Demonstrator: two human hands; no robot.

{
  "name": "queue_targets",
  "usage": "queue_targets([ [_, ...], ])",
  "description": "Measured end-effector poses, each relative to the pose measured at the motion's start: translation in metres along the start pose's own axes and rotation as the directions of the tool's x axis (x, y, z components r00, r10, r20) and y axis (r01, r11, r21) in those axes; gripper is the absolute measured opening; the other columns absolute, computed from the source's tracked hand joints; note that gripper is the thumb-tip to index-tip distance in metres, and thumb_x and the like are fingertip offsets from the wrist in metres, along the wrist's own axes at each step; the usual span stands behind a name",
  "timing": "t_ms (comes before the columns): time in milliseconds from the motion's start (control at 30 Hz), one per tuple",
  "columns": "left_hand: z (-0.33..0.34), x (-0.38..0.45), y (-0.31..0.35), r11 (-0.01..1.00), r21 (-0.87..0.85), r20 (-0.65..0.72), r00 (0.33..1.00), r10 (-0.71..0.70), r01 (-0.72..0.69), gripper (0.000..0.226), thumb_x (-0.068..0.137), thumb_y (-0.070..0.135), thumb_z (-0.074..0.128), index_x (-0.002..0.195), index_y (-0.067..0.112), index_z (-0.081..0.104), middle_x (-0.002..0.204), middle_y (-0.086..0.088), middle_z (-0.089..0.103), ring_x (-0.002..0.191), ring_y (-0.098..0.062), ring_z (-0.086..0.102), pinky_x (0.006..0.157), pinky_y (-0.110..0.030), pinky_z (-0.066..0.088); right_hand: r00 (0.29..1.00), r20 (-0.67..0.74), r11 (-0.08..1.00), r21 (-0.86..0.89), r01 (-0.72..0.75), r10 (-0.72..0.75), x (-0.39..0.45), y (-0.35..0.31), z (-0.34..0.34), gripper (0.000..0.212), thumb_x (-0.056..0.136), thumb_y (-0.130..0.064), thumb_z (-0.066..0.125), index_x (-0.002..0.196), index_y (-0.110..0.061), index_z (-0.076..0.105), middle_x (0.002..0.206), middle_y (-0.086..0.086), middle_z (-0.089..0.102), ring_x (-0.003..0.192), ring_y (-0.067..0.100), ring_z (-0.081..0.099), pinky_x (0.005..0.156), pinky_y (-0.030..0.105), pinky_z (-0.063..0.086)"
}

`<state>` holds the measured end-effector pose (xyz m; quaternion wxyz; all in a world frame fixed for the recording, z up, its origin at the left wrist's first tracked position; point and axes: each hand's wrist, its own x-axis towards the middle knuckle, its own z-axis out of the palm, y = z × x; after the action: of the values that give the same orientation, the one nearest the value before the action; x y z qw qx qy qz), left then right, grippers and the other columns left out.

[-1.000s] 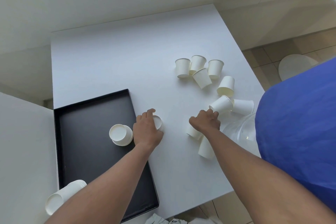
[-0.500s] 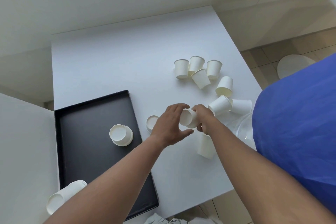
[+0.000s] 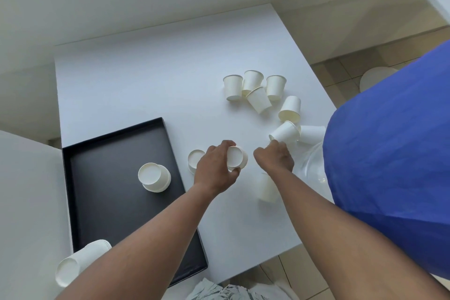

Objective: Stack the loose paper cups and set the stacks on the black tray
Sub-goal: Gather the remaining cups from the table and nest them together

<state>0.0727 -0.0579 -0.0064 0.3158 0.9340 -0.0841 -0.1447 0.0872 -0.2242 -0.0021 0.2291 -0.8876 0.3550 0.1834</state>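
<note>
A paper cup is held bottom-up in the left hand, thumb on the near side and fingers wrapped over the far side, closed on it just above the white table. It is kept inverted prob. so it can be dropped straight over another inverted cup. One such cup sits upside down just left of that hand, partly hidden behind it, near the tray's right edge; it is judged the likely base for the stack.

The right hand is curled knuckles-up w/ fingers tucked under, close by a cup lying on its side. Whether anything is gripped can't be told; the fingertips are hidden. Beneath the right forearm another cup lies on the table, partly covered.

Further out, loose cups remain: a cluster of four at the far side, one inverted cup nearer the table's right edge, and one on its side against the blue garment. Most of the stacking is thus judged not yet done.

On the black tray, at the table's left-front, one inverted cup or short stack is already set; no. of cups in it can't be told. A longer stack lies on its side at the tray's near-left corner, partly over the rim, so approx. half off the tray.
</note>
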Motion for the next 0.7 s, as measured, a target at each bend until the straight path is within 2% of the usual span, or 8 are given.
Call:
queue_targets([
  [67,0.003,-0.003,0.001,1.0,0.021,0.001,1.0,-0.004,0.004,0.059,0.078,0.038,0.073,0.13,0.031,0.045,0.102,0.004,0.06,0.104,-0.015,0.052,0.069,-0.028,0.039,0.996,0.08,0.983,-0.178,0.041,-0.027,-0.004,0.005,-0.006,0.049,0.081,-0.028,0.051,0.128,-0.013,0.052,0.114,0.007,0.054,0.102,0.028,0.057,0.074,0.031,0.04],
  [167,0.008,-0.007,0.004,0.997,0.066,-0.004,1.0,0.029,-0.028,0.057,0.078,0.035,0.072,0.129,0.028,0.047,0.107,0.007,0.062,0.109,-0.016,0.047,0.07,-0.03,0.045,0.975,0.22,0.923,-0.372,0.1,-0.017,-0.009,0.01,-0.008,0.036,0.08,-0.024,0.053,0.114,-0.013,0.056,0.093,0.001,0.049,0.085,0.024,0.053,0.066,0.027,0.041],
  [267,0.009,-0.009,0.005,0.996,0.087,0.0,0.999,0.037,-0.036,0.057,0.078,0.035,0.071,0.13,0.028,0.048,0.115,0.008,0.061,0.112,-0.016,0.046,0.074,-0.033,0.05,0.964,0.264,0.86,-0.483,0.167,-0.039,-0.012,0.018,-0.002,0.034,0.082,-0.019,0.053,0.115,-0.013,0.057,0.102,0.002,0.055,0.091,0.024,0.058,0.067,0.029,0.043],
  [367,0.01,-0.011,0.003,0.995,0.09,0.011,0.999,0.032,-0.033,0.058,0.078,0.036,0.071,0.131,0.027,0.048,0.119,0.007,0.059,0.114,-0.017,0.045,0.079,-0.034,0.051,0.964,0.253,0.838,-0.507,0.202,-0.08,-0.012,0.022,0.006,0.031,0.084,-0.012,0.053,0.113,-0.013,0.06,0.112,0.005,0.06,0.1,0.025,0.062,0.067,0.03,0.044],
  [533,0.007,-0.014,-0.003,0.997,0.06,0.007,0.999,0.037,-0.037,0.06,0.076,0.042,0.072,0.131,0.028,0.052,0.118,0.007,0.056,0.114,-0.016,0.043,0.08,-0.027,0.044,0.967,0.226,0.886,-0.417,0.203,-0.116,-0.007,0.02,0.007,0.028,0.086,-0.018,0.047,0.112,-0.012,0.059,0.113,0.01,0.058,0.111,0.03,0.051,0.076,0.034,0.043],
  [633,0.001,-0.015,-0.001,0.999,-0.01,0.001,1.0,0.031,-0.031,0.062,0.075,0.045,0.072,0.131,0.032,0.051,0.115,0.009,0.051,0.11,-0.014,0.045,0.079,-0.025,0.041,0.961,0.246,0.961,-0.211,0.18,-0.126,-0.001,0.012,0.001,0.026,0.09,-0.028,0.042,0.106,-0.014,0.057,0.111,0.009,0.06,0.109,0.031,0.046,0.082,0.038,0.038],
  [700,-0.003,-0.015,0.003,0.996,-0.09,0.008,1.0,0.024,-0.023,0.063,0.074,0.047,0.072,0.131,0.037,0.049,0.113,0.009,0.047,0.099,-0.013,0.051,0.075,-0.024,0.042,0.957,0.275,0.996,-0.001,0.093,-0.089,0.001,0.007,-0.004,0.031,0.089,-0.038,0.048,0.105,-0.014,0.056,0.105,0.006,0.059,0.101,0.029,0.046,0.085,0.039,0.041],
])
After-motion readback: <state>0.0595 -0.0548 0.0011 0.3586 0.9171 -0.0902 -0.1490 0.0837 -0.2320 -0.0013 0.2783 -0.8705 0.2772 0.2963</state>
